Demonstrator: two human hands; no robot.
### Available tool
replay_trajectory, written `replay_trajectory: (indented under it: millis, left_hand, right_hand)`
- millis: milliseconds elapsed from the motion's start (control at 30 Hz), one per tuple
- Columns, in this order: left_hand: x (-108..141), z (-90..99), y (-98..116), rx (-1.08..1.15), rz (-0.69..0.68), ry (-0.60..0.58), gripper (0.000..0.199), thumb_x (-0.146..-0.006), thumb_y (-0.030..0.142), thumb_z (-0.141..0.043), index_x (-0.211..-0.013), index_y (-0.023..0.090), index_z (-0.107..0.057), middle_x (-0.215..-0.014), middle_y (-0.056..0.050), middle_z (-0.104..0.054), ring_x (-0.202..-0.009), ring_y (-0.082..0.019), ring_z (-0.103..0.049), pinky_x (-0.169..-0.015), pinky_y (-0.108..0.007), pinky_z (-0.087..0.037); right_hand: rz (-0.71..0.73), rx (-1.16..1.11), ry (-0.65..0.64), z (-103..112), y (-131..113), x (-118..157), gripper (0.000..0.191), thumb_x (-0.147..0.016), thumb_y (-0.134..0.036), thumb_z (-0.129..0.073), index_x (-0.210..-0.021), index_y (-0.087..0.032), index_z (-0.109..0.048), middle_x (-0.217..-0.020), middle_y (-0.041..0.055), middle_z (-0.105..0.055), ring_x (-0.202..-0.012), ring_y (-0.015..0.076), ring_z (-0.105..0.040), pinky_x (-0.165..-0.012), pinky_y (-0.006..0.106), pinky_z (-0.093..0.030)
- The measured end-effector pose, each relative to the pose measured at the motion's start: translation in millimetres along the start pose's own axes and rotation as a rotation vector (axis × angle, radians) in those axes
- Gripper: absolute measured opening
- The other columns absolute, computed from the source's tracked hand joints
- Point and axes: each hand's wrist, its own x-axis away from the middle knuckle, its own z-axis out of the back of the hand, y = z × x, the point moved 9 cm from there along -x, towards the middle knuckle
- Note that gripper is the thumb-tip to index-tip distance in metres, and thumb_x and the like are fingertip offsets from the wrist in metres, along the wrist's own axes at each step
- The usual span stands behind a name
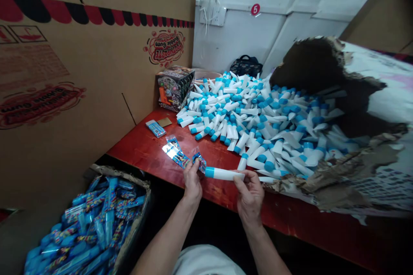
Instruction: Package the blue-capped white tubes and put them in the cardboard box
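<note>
White tube [224, 174], pinched by right hand [249, 194], left hand [192, 180] pinching plastic wrapper [199, 161]

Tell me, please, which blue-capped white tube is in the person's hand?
The white tube pinched in the right hand, its blue cap toward the left hand, apart from the heap of others.

Smooth plastic and shiny film against matt card

We hold a white plastic tube [222, 174] with a smooth, faintly sheened body and a blue plastic cap, beside a glossy clear film wrapper [176, 152]. Our red table top [146, 148] looks like glossy painted wood, the carton wall [64, 94] is matt cardboard, and the brown paper [338, 189] looks rough and torn over a soft printed cloth [374, 90].
</note>
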Motion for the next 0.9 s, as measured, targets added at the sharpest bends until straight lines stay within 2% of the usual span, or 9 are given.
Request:
replay_trajectory:
  millis: [100, 333, 533, 600, 700, 800, 900]
  left_hand:
    - [4, -1.7, -1, -0.015, 0.004, 0.014, 0.029, -0.064, 0.035, -0.073, -0.077, 0.017, -0.054, -0.065, 0.004, -0.056, -0.054, -0.008, -0.052, -0.051, -0.02, -0.039]
    - [12, -2.6, -11, 0.032, 0.091, -0.006, 0.029, -0.065, 0.034, -0.072, -0.081, 0.018, -0.055, -0.066, 0.006, -0.056, -0.051, -0.008, -0.051, -0.049, -0.022, -0.041]
    - [18, -14.2, -10, 0.154, 0.104, -0.065, 0.027, -0.068, 0.031, -0.072, -0.084, 0.018, -0.056, -0.072, 0.003, -0.063, -0.061, -0.011, -0.06, -0.058, -0.023, -0.046]
    - [20, -22.9, -15, 0.173, 0.178, -0.143, 0.028, -0.07, 0.036, -0.071, -0.086, 0.017, -0.056, -0.075, -0.001, -0.067, -0.066, -0.016, -0.064, -0.063, -0.027, -0.049]
    - [24, -34.1, -20, 0.165, 0.251, -0.245, 0.034, -0.073, 0.044, -0.068, -0.088, 0.015, -0.057, -0.078, -0.007, -0.07, -0.073, -0.023, -0.067, -0.068, -0.035, -0.051]
    - [25, -35.6, -18, 0.131, 0.227, -0.236, 0.04, -0.075, 0.051, -0.063, -0.086, 0.012, -0.06, -0.078, -0.01, -0.071, -0.076, -0.026, -0.068, -0.069, -0.036, -0.05]
    - [25, -38.3, -18, 0.074, 0.222, -0.256, 0.052, -0.077, 0.059, -0.056, -0.084, 0.009, -0.064, -0.079, -0.015, -0.071, -0.075, -0.026, -0.067, -0.063, -0.033, -0.049]
  right_hand:
    - [0.096, 0.112, -0.053, -6, -8, 6, 0.02, -0.075, -0.03, -0.069, -0.088, -0.02, -0.057, -0.087, 0.0034, -0.069, -0.08, 0.0193, -0.064, -0.075, 0.034, -0.05]
    - [0.226, 0.371, -0.022, 3, -18, 10, 0.019, -0.08, -0.032, -0.065, -0.094, -0.02, -0.06, -0.094, 0.0056, -0.07, -0.086, 0.0214, -0.065, -0.079, 0.035, -0.051]
    - [0.464, 0.522, -0.189, -21, -33, 26, 0.015, -0.081, -0.022, -0.062, -0.096, -0.024, -0.06, -0.099, 0.0042, -0.07, -0.092, 0.021, -0.066, -0.086, 0.037, -0.05]
    - [0.435, 0.508, -0.204, -23, -26, 27, 0.013, -0.082, -0.022, -0.061, -0.094, -0.024, -0.06, -0.1, 0.0045, -0.069, -0.093, 0.0212, -0.065, -0.085, 0.037, -0.051]
    - [0.27, 0.46, -0.172, -21, 0, 23, 0.011, -0.081, -0.027, -0.063, -0.091, -0.023, -0.06, -0.097, 0.0048, -0.068, -0.089, 0.0207, -0.065, -0.08, 0.035, -0.052]
    - [0.078, 0.299, -0.118, -20, 26, 17, 0.015, -0.078, -0.032, -0.066, -0.086, -0.021, -0.06, -0.083, 0.0026, -0.067, -0.074, 0.0184, -0.064, -0.069, 0.032, -0.053]
    - [-0.074, 0.081, -0.055, -24, 44, 10, 0.018, -0.074, -0.032, -0.07, -0.08, -0.02, -0.059, -0.067, -0.0013, -0.065, -0.057, 0.0155, -0.061, -0.059, 0.029, -0.051]
